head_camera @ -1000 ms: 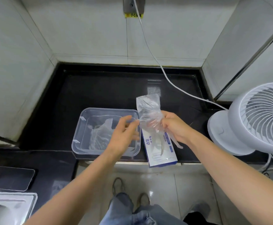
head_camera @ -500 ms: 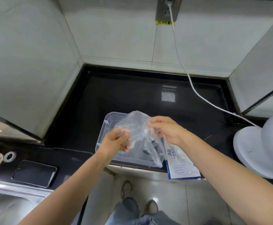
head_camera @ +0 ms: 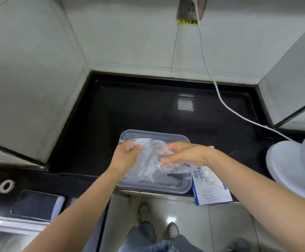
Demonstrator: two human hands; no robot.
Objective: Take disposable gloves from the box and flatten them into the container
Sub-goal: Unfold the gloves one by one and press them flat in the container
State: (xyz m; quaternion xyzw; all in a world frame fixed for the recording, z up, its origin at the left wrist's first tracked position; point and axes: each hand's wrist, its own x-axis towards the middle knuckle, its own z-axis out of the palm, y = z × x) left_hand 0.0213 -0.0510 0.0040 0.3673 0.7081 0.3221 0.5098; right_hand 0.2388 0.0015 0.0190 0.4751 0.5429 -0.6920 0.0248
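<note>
The glove [head_camera: 148,158] has sunk into container [head_camera: 155,189]; left hand [head_camera: 126,155] and right hand [head_camera: 184,154] grip it.

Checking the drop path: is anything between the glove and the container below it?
Nothing visible does. The left hand and right hand hold the glove right over the container, which has no lid on. The box lies to the container's right, out of the path.
</note>
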